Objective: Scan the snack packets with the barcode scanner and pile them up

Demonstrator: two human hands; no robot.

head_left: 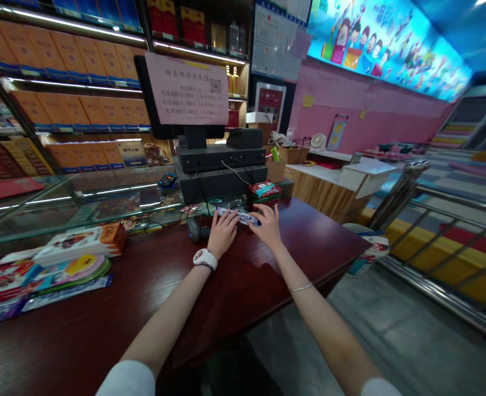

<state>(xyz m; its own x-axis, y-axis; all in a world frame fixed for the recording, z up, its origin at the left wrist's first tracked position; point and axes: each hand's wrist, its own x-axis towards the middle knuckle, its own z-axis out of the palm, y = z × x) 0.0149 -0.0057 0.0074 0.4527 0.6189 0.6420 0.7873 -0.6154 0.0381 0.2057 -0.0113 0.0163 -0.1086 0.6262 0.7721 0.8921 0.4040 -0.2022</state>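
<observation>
Blue-and-white packet [248,218] lies across the far part of a dark red bench [152,313], between a person's two bare hands, in a shop view from the head camera. Fingers of the left hand [224,228] are spread over the packet's left part, palm down; whether they grip it or only rest on it cannot be told. At the other end, the right hand [268,224] arches with thumb set apart from fingers, the thumb by the packet's right tip; its hold, too, cannot be made out. A white watch [205,258] circles the left wrist, and a thin bracelet [301,288] rings the right forearm. Just left of the left hand sits a black scanner [195,230] showing a small blue light. Beyond the right hand, red-and-green packs [265,191] are piled beside a black cash drawer [222,184]. Above that drawer stands a monitor [145,99], its near face largely covered by a pink sheet [191,104] of printed Chinese text. Bright packages [76,242] are heaped at the bench's left, in front of a glass case [115,190]. Orange boxes [67,110] line the lit shelves behind, while a metal railing [445,258] runs along the right over a grey floor [375,330].
</observation>
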